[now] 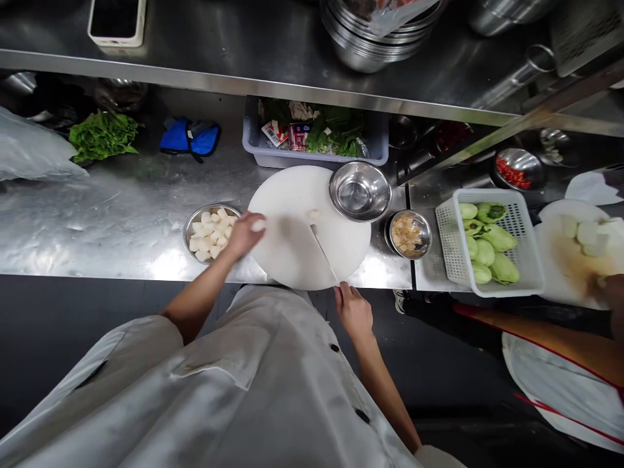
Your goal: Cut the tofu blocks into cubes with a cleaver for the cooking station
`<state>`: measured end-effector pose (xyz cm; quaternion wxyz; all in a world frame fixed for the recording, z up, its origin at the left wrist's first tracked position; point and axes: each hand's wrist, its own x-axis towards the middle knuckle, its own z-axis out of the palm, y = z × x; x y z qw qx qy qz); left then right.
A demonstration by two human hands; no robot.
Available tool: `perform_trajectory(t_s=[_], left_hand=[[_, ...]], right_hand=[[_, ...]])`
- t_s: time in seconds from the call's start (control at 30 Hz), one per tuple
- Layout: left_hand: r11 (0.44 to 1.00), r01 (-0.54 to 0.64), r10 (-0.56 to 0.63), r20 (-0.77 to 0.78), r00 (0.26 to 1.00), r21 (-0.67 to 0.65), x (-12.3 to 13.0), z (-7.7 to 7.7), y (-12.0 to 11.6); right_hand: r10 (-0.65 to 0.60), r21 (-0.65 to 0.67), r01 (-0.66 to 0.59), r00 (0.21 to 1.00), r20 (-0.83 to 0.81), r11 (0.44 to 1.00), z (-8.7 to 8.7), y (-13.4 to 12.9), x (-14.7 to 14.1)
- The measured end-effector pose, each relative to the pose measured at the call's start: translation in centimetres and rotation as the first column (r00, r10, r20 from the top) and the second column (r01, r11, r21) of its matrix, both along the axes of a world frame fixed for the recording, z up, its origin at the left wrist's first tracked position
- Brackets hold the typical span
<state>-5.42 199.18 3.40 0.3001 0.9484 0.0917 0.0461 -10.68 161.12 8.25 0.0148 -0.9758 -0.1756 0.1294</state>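
My right hand point(354, 311) is closed round the handle of a thin knife point(324, 252), whose blade points away from me over a round white cutting board point(273, 195). My left hand point(245, 235) is at the board's left edge, fingers pinched on a white peeled chunk point(258, 225), slightly blurred. Just left of that hand is a steel bowl point(186, 233) filled with similar white chunks point(209, 234), partly covered by my hand. A small pale piece point(313, 213) lies on the board near the knife tip. A steel bowl point(359, 190) rests on the board's upper right edge.
Right of the board stand a small bowl of yellowish pieces point(408, 234) and a white basket point(533, 260) of green vegetables point(497, 237). Behind is a grey bin point(316, 159) of greens and scraps, under a steel shelf point(219, 39). A co-worker's hand point(609, 289) is at another board point(556, 247).
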Motion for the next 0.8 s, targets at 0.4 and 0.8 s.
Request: perform_trajectory(t_s=[0.4, 0.8], left_hand=[[0.974, 0.213, -0.214, 0.006, 0.977, 0.082, 3.3, -2.3, -6.0], [0.957, 0.264, -0.272, 0.052, 0.961, 0.121, 3.1, -2.3, -7.5]], right_hand=[[-0.054, 0.004, 0.055, 0.988, -0.141, 0.998, 2.2, 1.5, 0.2], [0.025, -0.174, -0.080, 0.954, -0.299, 0.981, 6.6, 5.3, 0.8]])
